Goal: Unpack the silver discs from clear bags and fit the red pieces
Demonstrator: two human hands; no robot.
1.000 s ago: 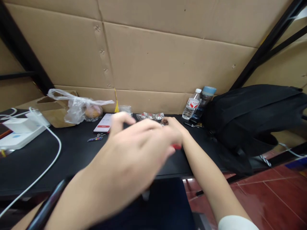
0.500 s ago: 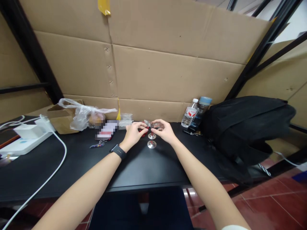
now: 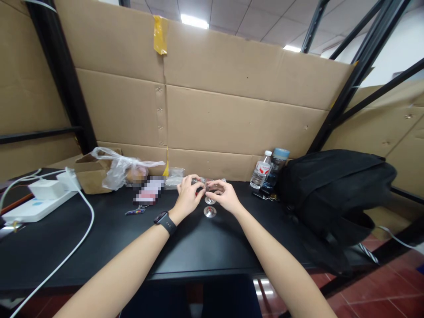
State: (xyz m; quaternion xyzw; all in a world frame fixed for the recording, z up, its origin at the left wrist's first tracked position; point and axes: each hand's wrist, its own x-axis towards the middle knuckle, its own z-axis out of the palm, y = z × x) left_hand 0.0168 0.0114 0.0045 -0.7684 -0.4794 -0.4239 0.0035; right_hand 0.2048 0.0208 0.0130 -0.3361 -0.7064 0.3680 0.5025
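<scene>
My left hand (image 3: 189,196) and my right hand (image 3: 224,194) meet over the black table, fingers curled and thumbs drawn in toward each other. Whatever small piece lies in the left fingertips is mostly covered; a bit of red (image 3: 199,193) shows beside them. A small dark piece shows at the right thumb and forefinger, too small to name. Just under the right fingertips sits a shiny silver disc (image 3: 210,201), partly hidden by them. Nearer to me a second silver disc (image 3: 210,212) lies on the table, apart from both hands. A dark watch (image 3: 164,222) is on my left wrist.
Left of my hands are a phone-like blurred item (image 3: 149,191), a plastic bag (image 3: 119,170) and a white power strip (image 3: 43,207). A water bottle (image 3: 261,171), a blue-capped bottle (image 3: 278,165) and a black backpack (image 3: 338,198) stand to the right. Cardboard (image 3: 225,119) walls the back.
The camera has tilted up, so the scene sits lower in view. My left hand has moved closer to the right one, and the fingertips now almost touch above the silver disc.
</scene>
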